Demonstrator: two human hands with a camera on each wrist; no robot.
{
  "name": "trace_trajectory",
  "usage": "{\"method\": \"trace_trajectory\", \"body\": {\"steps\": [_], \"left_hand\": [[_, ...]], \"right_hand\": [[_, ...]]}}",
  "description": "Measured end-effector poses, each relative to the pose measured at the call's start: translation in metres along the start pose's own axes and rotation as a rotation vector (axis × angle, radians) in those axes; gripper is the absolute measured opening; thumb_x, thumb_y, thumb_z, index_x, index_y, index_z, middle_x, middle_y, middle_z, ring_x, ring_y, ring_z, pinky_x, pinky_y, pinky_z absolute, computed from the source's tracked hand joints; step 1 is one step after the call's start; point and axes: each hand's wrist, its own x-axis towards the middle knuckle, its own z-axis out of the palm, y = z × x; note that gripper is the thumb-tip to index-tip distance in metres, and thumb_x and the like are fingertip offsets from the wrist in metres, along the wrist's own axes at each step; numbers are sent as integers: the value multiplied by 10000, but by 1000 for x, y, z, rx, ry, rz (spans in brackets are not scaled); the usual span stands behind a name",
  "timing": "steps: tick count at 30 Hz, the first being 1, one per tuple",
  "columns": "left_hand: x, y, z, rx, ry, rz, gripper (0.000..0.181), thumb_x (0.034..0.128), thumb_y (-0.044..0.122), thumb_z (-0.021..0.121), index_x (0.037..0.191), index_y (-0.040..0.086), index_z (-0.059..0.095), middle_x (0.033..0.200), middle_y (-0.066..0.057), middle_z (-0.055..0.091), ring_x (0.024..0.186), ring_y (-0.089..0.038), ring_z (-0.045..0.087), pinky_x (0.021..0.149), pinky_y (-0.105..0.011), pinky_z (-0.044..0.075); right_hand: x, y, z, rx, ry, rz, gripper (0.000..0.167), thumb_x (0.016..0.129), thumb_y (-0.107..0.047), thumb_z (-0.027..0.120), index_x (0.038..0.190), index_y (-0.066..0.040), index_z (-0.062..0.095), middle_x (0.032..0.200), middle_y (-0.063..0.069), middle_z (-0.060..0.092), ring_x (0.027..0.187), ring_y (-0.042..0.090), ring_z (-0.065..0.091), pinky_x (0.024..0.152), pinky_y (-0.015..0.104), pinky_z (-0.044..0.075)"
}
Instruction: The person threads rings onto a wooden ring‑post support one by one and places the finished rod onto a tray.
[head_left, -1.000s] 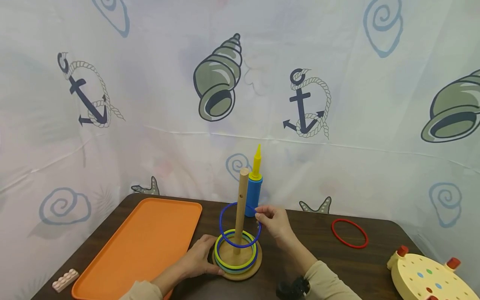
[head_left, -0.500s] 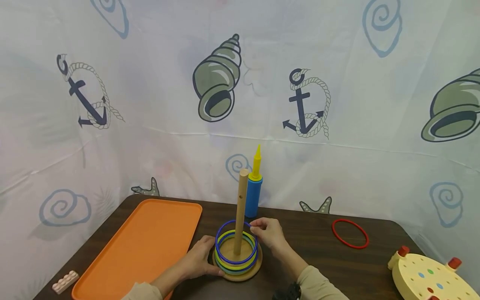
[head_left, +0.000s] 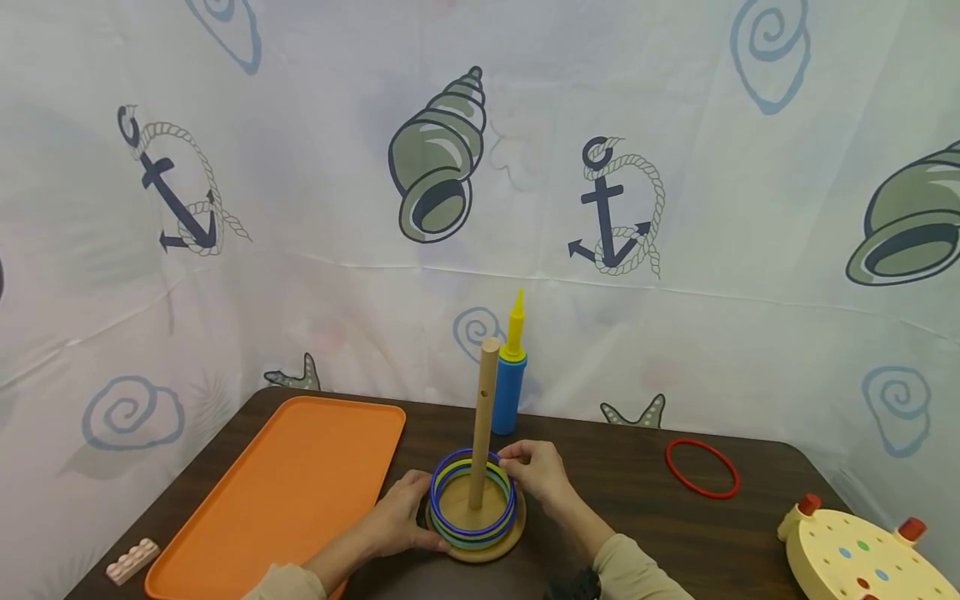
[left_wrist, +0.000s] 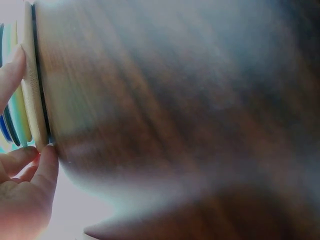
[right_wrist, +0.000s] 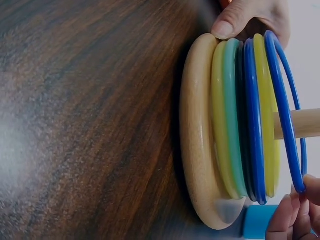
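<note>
A wooden peg stand (head_left: 484, 417) stands upright near the table's front. Around its peg, over the round wooden base (right_wrist: 197, 125), lies a stack of rings: yellow, teal (right_wrist: 231, 115), dark, blue and yellow. The person's right hand (head_left: 540, 475) pinches the far-right edge of the top blue ring (right_wrist: 284, 110) between thumb and fingers. That ring encircles the peg, tilted, one side touching the stack and the held side raised. At the stand's left, the left hand (head_left: 397, 521) grips the base's edge, its thumb at the front and fingers behind, close against the rings.
Just behind the peg stands a blue and yellow hand pump (head_left: 509, 392). An orange tray (head_left: 292, 483) and a pale toy brick (head_left: 132, 561) lie left. Right are a red ring (head_left: 718, 495) and a cream round board with red pegs (head_left: 862, 550). A patterned curtain hangs behind.
The right hand has lowered the blue ring down along the peg, from well above the stack to its top. The left hand has stayed at the base.
</note>
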Motion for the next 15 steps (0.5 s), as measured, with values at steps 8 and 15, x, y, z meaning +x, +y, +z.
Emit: {"method": "trace_trajectory", "body": {"steps": [8, 15], "left_hand": [[0, 0, 1, 2, 2, -13, 814, 641, 389, 856, 1267, -5, 515, 1228, -162, 474, 1155, -368, 444, 949, -573, 382], [0, 1, 0, 3, 3, -17, 839, 643, 387, 856, 1288, -14, 501, 1244, -161, 472, 1173, -381, 437, 958, -584, 374]], "right_hand": [[0, 4, 2, -22, 8, -1, 86, 850, -4, 649, 901, 43, 699, 745, 49, 634, 639, 83, 547, 566, 281, 526], [0, 8, 2, -49, 22, -14, 81, 848, -8, 650, 894, 38, 700, 746, 43, 638, 640, 74, 540, 536, 237, 496]]}}
